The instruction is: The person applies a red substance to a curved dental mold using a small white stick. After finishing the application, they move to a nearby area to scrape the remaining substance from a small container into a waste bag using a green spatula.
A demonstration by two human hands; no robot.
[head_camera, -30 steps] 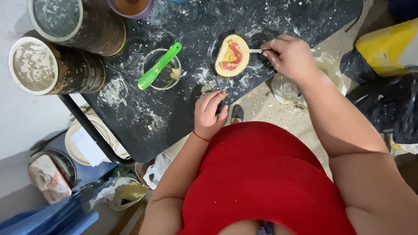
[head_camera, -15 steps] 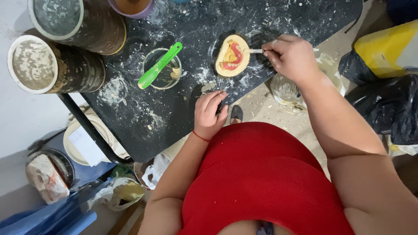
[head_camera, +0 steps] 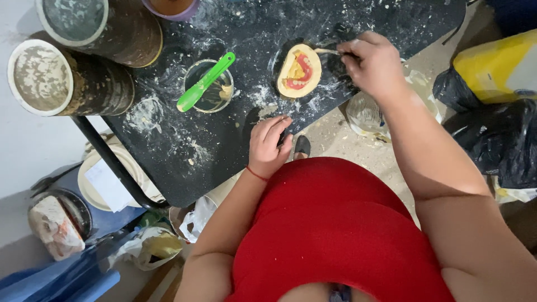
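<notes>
Dental cast (head_camera: 299, 71) being worked with a thin tool (head_camera: 326, 51).
Tool pinched in right hand (head_camera: 376, 66) at cast's 2 o'clock; left hand (head_camera: 268, 146), fingers together, rests at table (head_camera: 224, 162) edge. Fine, steady strokes are judged next.

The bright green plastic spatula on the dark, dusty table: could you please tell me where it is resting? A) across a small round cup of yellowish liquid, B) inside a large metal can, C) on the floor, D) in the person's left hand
A: the bright green plastic spatula lies across the rim of the small round cup, apart from both hands.
</notes>
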